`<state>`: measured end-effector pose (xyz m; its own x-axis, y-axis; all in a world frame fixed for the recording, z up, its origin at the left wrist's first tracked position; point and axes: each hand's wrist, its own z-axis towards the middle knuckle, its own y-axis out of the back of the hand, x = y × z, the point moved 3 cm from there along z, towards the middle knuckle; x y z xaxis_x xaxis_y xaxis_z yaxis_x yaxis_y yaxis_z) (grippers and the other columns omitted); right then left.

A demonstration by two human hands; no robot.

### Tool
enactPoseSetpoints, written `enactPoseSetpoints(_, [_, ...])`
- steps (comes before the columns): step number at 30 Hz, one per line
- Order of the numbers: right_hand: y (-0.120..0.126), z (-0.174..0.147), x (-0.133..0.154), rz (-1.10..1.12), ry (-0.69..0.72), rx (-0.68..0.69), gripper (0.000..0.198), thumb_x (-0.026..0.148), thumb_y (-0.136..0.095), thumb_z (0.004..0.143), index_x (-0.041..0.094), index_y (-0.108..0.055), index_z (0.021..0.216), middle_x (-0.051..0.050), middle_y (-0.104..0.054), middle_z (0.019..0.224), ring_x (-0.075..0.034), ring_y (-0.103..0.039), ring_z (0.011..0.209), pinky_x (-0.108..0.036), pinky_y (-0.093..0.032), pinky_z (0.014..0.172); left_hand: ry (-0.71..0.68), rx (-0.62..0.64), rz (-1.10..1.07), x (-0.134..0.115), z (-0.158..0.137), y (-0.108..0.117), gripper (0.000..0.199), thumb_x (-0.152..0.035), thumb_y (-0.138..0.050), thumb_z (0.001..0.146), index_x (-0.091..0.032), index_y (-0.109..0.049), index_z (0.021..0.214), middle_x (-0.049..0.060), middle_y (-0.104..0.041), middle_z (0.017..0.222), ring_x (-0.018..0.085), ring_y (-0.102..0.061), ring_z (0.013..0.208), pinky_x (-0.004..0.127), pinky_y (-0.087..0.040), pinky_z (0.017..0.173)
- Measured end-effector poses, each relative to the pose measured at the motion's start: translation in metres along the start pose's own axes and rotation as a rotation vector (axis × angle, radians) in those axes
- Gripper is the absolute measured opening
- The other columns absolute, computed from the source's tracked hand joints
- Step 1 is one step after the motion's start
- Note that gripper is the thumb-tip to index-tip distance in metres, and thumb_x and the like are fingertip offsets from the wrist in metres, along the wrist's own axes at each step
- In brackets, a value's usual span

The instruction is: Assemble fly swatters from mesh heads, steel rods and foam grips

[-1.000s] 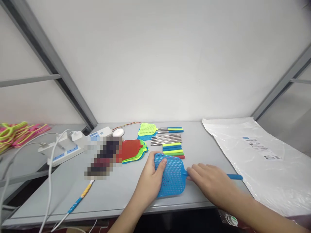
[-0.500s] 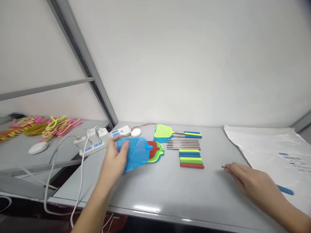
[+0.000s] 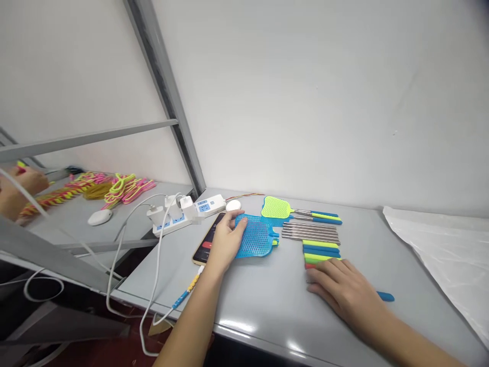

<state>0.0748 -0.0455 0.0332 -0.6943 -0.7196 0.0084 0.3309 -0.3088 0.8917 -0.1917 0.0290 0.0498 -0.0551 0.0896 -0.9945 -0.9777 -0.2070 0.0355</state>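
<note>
My left hand grips the left edge of a blue fly swatter head, thumb on top, over other heads that are mostly covered. My right hand is closed on a fly swatter handle; its blue grip sticks out behind the hand, and most of its rod is hidden. Just beyond the right fingers lie several coloured grips, partly covered by that hand. Behind them is a row of metal rods. Farther back rest assembled fly swatters, a yellow-green one on top.
A phone with a cable lies beside my left wrist. Power strips with chargers and a white round object stand behind. A white plastic sheet covers the right side. At far left, another person's hand is near coloured cords.
My view has shifted left. The blue head now covers the red and green heads that showed beside it. My right hand has come left with the handle, close to the coloured grips.
</note>
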Motion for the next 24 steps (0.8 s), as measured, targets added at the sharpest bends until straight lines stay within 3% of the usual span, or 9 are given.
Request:
enactPoseSetpoints(6, [0.01, 0.071, 0.011, -0.083, -0.037, -0.168, 0.024, 0.031, -0.05, 0.095, 0.016, -0.057, 0.112, -0.012, -0.066, 0.102, -0.026, -0.059, 0.094, -0.038, -0.04, 0.077, -0.026, 0.022, -0.011, 0.008, 0.001, -0.002, 0.044, -0.043, -0.065, 0.078, -0.017, -0.062, 0.113, 0.001, -0.065, 0.073, 0.016, -0.061, 0.064, 0.024, -0.045, 0.057])
enactPoseSetpoints(11, [-0.003, 0.114, 0.012, -0.031, -0.026, 0.033, 0.015, 0.028, -0.053, 0.093, 0.019, -0.061, 0.085, -0.005, -0.067, 0.081, -0.022, -0.062, 0.075, -0.036, -0.04, 0.072, -0.019, 0.024, -0.052, 0.009, -0.001, 0.001, 0.043, -0.041, -0.064, 0.08, -0.016, -0.062, 0.115, 0.003, -0.066, 0.079, 0.015, -0.06, 0.064, 0.023, -0.044, 0.056])
enactPoseSetpoints(16, [-0.007, 0.121, 0.005, 0.214, -0.175, 0.087, 0.016, 0.03, -0.056, 0.091, 0.021, -0.06, 0.103, -0.004, -0.071, 0.088, -0.021, -0.063, 0.077, -0.034, -0.044, 0.07, -0.046, 0.008, 0.02, 0.009, 0.002, 0.006, 0.043, -0.039, -0.058, 0.084, -0.016, -0.06, 0.12, 0.004, -0.066, 0.079, 0.016, -0.061, 0.066, 0.025, -0.046, 0.057])
enactPoseSetpoints(20, [-0.012, 0.12, -0.001, 0.413, -0.212, 0.137, 0.011, 0.025, -0.054, 0.09, 0.023, -0.061, 0.099, -0.003, -0.07, 0.09, -0.019, -0.064, 0.079, -0.031, -0.045, 0.067, -0.092, -0.061, 0.121, 0.009, 0.005, 0.009, 0.039, -0.034, -0.055, 0.085, -0.016, -0.06, 0.12, 0.009, -0.066, 0.1, 0.022, -0.063, 0.085, 0.033, -0.05, 0.075])
enactPoseSetpoints(24, [-0.022, 0.121, -0.007, 0.479, -0.264, 0.113, 0.008, 0.024, -0.054, 0.089, 0.023, -0.061, 0.092, -0.001, -0.07, 0.083, -0.018, -0.064, 0.074, -0.03, -0.045, 0.065, -0.299, -0.152, 0.368, 0.003, 0.0, 0.007, 0.042, -0.021, -0.053, 0.085, -0.017, -0.056, 0.126, 0.012, -0.051, 0.131, 0.026, -0.048, 0.121, 0.041, -0.036, 0.105])
